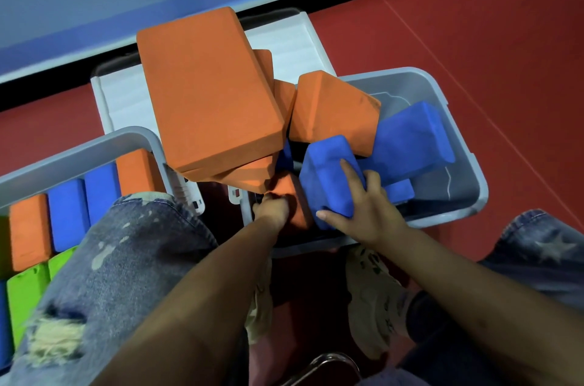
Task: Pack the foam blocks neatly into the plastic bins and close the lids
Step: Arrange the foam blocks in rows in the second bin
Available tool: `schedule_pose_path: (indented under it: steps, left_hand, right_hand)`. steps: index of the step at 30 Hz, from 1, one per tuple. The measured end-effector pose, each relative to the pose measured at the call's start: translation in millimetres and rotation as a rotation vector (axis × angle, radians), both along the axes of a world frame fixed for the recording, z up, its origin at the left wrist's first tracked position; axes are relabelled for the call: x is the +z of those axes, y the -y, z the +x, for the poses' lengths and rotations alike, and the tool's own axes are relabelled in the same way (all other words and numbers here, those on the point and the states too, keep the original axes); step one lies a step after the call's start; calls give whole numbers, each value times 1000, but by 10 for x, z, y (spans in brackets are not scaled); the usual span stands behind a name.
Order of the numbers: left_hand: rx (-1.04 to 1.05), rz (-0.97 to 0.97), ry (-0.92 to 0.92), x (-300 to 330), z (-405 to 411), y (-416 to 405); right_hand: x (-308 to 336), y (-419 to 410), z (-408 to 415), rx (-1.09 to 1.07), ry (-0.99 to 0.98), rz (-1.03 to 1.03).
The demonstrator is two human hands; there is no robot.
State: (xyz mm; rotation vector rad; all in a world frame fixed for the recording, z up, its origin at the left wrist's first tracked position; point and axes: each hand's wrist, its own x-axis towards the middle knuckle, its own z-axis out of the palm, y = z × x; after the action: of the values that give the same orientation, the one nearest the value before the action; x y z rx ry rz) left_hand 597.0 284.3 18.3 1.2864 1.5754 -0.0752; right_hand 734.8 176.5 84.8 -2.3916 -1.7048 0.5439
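L hand point(273, 207) clenched on orange block point(289, 196) | R hand point(357, 205) grasping blue block point(328, 170) | risk: leaning orange stack point(208, 91) topples from bin point(455, 196)

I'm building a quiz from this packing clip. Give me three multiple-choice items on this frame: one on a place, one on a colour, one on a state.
1. Where does the white lid lie?
A. on the floor behind the bins
B. shut on the right bin
C. on the person's knee

2. What colour is the block under the right hand?
A. green
B. blue
C. orange

3. How are the blocks in the left bin arranged?
A. heaped loosely
C. standing side by side in rows
B. none inside

Answers:
1. A, it lies flat behind the orange blocks.
2. B, the fingers wrap a blue block.
3. C, orange, blue and green blocks stand neatly together.
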Motion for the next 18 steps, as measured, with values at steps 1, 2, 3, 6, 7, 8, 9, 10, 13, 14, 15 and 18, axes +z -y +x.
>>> schedule_pose_path:
  steps: [1,2,3,6,7,8,9,10,13,14,15,18]
  left_hand:
    - [80,-32,-14,20,-14,-6]
    - [144,-61,-7,-14,-51,-16]
    - [164,-59,-12,-29,-73,-3]
    - [229,-84,41,1,-28,-1]
    - [240,-111,44,11,-12,-3]
    - [247,-126,38,1,-1,0]
    - [246,-136,16,-34,-3,10]
    - [230,-157,-1,-31,-12,23]
    - [241,-150,-17,-90,-9,55]
    - [251,-144,-15,-119,6,64]
    - [248,-155,-3,-162,24,68]
    - [244,-148,35,-227,90,36]
  right_hand:
    - [50,-31,30,-1,-11,-10]
    - [104,-65,77,-15,-43,-30]
    - [168,-102,130,-52,-100,-62]
    - [290,-133,175,-154,-63,-45]
    - [322,-117,137,-152,-64,-34]
    - [307,-89,91,-139,-103,-36]
    - [302,-59,50,-127,-166,-59]
    - [271,-35,24,-128,-229,-85]
    - [279,-53,20,-126,-194,-84]
    - [289,-71,39,-106,-116,-74]
    - [317,-96,72,-98,-64,-82]
    - [388,-179,256,-127,-51,-165]
